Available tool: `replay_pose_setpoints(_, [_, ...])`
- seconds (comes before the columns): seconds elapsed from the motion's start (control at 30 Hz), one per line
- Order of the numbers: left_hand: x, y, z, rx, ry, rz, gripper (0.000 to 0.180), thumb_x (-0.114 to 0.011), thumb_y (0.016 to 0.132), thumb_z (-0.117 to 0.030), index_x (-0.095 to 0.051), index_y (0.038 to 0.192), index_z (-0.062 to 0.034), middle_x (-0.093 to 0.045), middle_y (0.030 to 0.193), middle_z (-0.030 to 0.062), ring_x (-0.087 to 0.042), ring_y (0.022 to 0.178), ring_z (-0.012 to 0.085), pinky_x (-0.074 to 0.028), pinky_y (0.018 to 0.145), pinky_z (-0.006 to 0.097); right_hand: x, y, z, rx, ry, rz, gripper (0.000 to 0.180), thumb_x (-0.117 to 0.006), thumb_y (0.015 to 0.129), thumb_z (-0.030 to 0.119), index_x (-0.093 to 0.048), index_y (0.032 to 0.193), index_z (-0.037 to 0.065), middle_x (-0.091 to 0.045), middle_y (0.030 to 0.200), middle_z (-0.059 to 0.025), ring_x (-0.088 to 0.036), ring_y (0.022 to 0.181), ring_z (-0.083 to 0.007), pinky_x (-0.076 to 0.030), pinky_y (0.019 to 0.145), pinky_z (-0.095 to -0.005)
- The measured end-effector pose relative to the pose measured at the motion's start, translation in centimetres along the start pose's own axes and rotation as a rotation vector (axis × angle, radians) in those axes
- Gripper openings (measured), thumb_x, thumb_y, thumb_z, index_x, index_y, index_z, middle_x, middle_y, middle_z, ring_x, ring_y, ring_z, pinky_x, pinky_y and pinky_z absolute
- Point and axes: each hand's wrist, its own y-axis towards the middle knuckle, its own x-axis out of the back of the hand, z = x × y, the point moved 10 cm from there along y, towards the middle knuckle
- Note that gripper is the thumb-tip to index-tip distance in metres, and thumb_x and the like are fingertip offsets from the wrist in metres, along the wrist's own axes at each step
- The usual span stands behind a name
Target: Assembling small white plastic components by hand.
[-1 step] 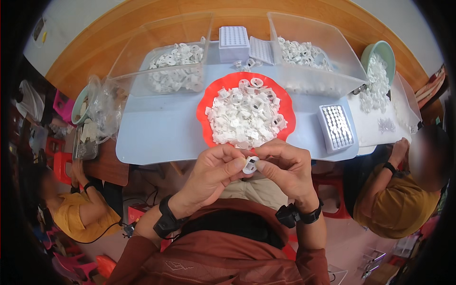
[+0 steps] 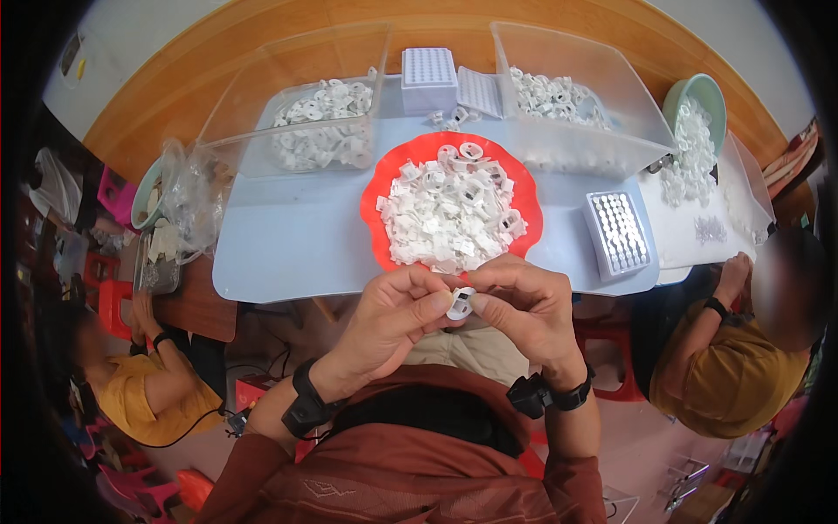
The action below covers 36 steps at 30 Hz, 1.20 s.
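Between my two hands, just off the table's near edge, is a small round white plastic part (image 2: 461,304) with a dark rectangular slot. My left hand (image 2: 403,307) pinches its left side between thumb and fingers. From the other side, my right hand (image 2: 525,307) grips it the same way, thumb against its edge. Directly beyond my fingers lies a red wavy-rimmed plate (image 2: 377,229), heaped with white plastic parts (image 2: 449,210). Some parts in the heap are rings with dark slots like the held one. The fingertips behind the part are partly hidden.
Clear bins (image 2: 253,122) (image 2: 594,144) of white parts stand at the back left and right. Between them is a white box with a gridded top (image 2: 429,80). A tray of silvery discs (image 2: 618,234) sits right. A green bowl (image 2: 717,112) spills clear pieces. Co-workers sit either side.
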Motion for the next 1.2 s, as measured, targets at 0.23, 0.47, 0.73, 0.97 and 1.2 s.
replay_pose_setpoints(0.23, [-0.8,-0.2,0.1,0.04,0.043,-0.039,0.019,-0.063,0.098,-0.006,-0.065,0.115,0.0017,-0.067,0.115,0.011,-0.067,0.102,0.0168,-0.058,0.092,0.032,0.3,0.0,0.8,-0.009,-0.018,-0.026,0.023,-0.067,0.089,-0.007,-0.07,0.111,-0.001,-0.068,0.103,-0.0072,-0.066,0.086,-0.0096,-0.056,0.069,-0.0227])
replay_pose_setpoints(0.47, [-0.8,-0.1,0.7,0.131,0.15,-0.047,0.029,-0.062,0.099,-0.009,-0.062,0.124,0.0047,-0.067,0.118,0.0127,-0.066,0.107,0.0184,-0.058,0.095,0.034,1.2,-0.1,0.2,0.002,-0.076,-0.055,0.022,-0.069,0.088,-0.006,-0.07,0.109,-0.002,-0.069,0.101,-0.0075,-0.068,0.085,-0.011,-0.057,0.07,-0.024])
replay_pose_setpoints(0.73, [-0.9,0.0,1.4,0.15,0.135,-0.049,0.029,-0.062,0.098,-0.009,-0.063,0.123,0.0047,-0.068,0.117,0.0127,-0.068,0.104,0.0184,-0.058,0.093,0.034,1.6,-0.3,1.8,0.081,-0.189,-0.036,0.023,-0.068,0.086,-0.008,-0.07,0.108,-0.002,-0.07,0.099,-0.0098,-0.069,0.085,-0.0128,-0.056,0.072,-0.0255])
replay_pose_setpoints(0.97, [-0.8,0.1,1.5,0.121,0.097,-0.055,0.026,-0.064,0.097,-0.008,-0.065,0.12,0.0043,-0.069,0.114,0.0126,-0.069,0.1,0.0175,-0.059,0.091,0.033,9.3,-2.3,5.8,0.233,-0.864,-0.376,0.023,-0.066,0.083,-0.01,-0.069,0.102,0.002,-0.069,0.095,-0.0112,-0.067,0.078,-0.0202,-0.053,0.067,-0.0291])
replay_pose_setpoints(1.2, [-1.2,0.1,1.9,0.137,0.091,-0.048,0.025,-0.065,0.096,-0.005,-0.065,0.119,0.0038,-0.069,0.114,0.0128,-0.069,0.1,0.0177,-0.059,0.09,0.033,17.6,-3.3,6.3,-0.056,-1.372,-0.555,0.017,-0.067,0.085,0.004,-0.073,0.101,0.005,-0.068,0.095,-0.0107,-0.066,0.082,-0.0328,-0.051,0.071,-0.039])
